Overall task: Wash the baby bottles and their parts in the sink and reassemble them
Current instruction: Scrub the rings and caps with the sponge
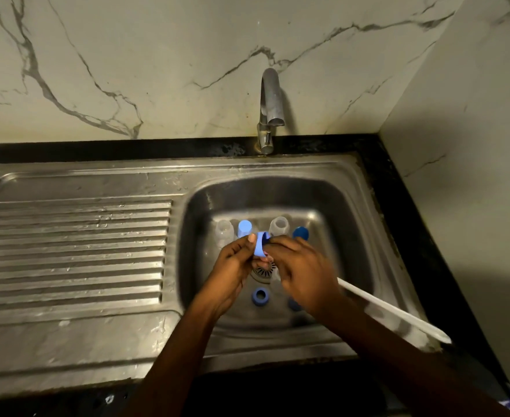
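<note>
Scrubbing looks to be the step in hand: at the frame's centre, over the sink (332, 188) basin, the left hand (232, 266) pinches a light-blue collar ring (259, 244), and the right hand (303, 270) is closed around a long white brush handle (392, 310) running toward the lower right. Two clear bottles (278, 226), caps and another blue ring (260, 295) wait on the basin floor. No water runs from the tap (270, 97); rinsing likely comes next.
</note>
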